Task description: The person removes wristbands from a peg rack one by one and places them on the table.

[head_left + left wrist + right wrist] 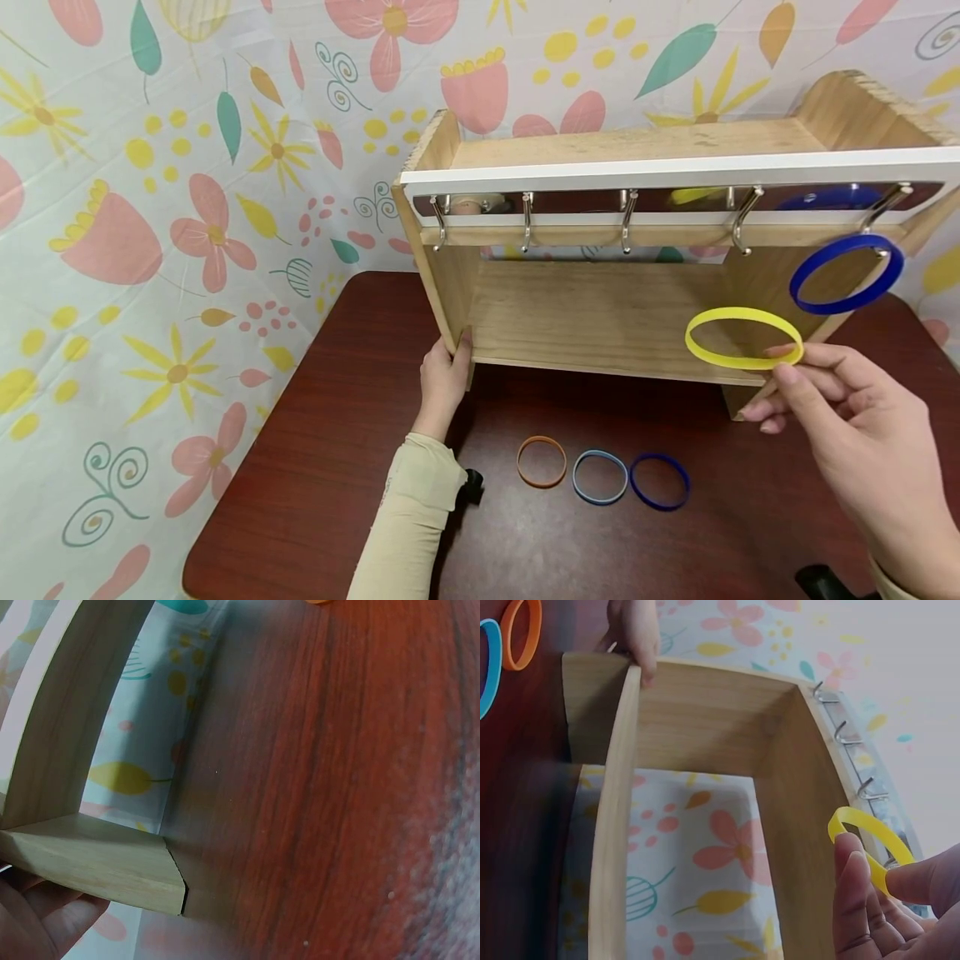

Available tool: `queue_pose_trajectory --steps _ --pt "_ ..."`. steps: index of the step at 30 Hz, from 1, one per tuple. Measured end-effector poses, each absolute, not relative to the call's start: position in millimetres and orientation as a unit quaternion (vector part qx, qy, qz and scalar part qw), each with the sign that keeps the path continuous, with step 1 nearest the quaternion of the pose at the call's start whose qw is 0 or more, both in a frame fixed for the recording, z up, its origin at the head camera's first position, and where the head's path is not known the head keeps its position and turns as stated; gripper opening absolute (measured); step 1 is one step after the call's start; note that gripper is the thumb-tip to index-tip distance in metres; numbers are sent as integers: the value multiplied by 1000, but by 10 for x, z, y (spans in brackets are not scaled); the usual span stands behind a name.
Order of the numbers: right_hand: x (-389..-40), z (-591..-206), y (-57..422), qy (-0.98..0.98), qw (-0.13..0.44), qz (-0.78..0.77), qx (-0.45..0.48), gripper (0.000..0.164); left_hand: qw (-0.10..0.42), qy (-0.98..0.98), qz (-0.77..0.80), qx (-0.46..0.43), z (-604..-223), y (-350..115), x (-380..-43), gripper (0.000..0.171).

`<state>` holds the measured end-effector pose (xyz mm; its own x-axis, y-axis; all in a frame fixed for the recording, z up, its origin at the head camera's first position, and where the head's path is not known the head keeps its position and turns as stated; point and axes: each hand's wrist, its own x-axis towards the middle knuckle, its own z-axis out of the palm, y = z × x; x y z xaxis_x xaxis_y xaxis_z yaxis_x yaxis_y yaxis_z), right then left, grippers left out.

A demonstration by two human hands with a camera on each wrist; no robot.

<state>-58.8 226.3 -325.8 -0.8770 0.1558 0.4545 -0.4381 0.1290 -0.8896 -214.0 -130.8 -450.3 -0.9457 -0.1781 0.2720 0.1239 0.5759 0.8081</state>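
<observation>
A wooden shelf [585,312] with a row of metal hooks along its front stands tilted over the table. My left hand [442,379] grips its lower left side, thumb on the front edge. Between the thumb and fingers of my right hand [862,417] is a yellow wristband [738,313], pinched at its near right edge and held in front of the hooks. A blue wristband [798,282] hangs from the rightmost hook [887,207]. In the right wrist view, the yellow band overlaps the hook rail.
On the dark red table [300,467] lie an orange wristband [542,486], a light blue wristband [600,502] and a dark blue wristband [662,506], side by side in front of the shelf. A flowered cloth [150,333] hangs behind and to the left.
</observation>
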Motion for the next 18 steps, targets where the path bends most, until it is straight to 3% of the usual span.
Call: queue_pose_trajectory --steps 18 --pt "-539 -3365 2367 -719 205 655 114 20 167 -875 -453 24 -4507 -1306 -2141 40"
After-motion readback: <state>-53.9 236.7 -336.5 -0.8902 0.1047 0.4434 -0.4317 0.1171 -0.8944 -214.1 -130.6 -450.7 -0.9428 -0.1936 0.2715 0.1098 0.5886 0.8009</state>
